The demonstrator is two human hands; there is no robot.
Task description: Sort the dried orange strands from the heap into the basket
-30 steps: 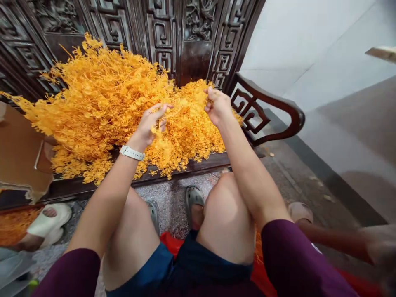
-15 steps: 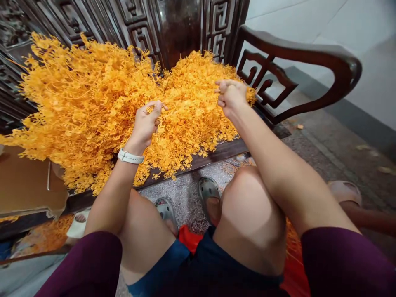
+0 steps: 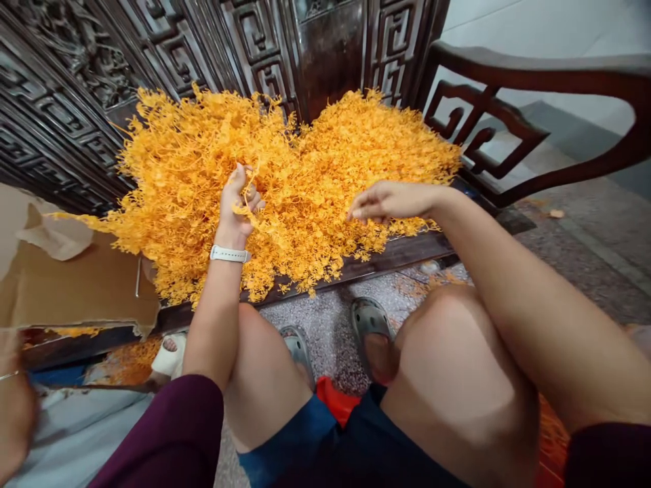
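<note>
Orange pile (image 3: 325,179) sits on the dark table (image 3: 366,270), probably for easy reach. Left hand (image 3: 237,205) is over its left half, fingers curled round an orange strand (image 3: 244,211), likely avoiding tangles. Right hand (image 3: 381,201) droops over its front right; can't tell if it's pinching anything.

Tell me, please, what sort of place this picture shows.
Perhaps a sitting room that doubles as a work space: a carved dark-wood bench stands near a pale wall, and a heap of orange-yellow sprigs lies on the bench, with cardboard beside it.
</note>
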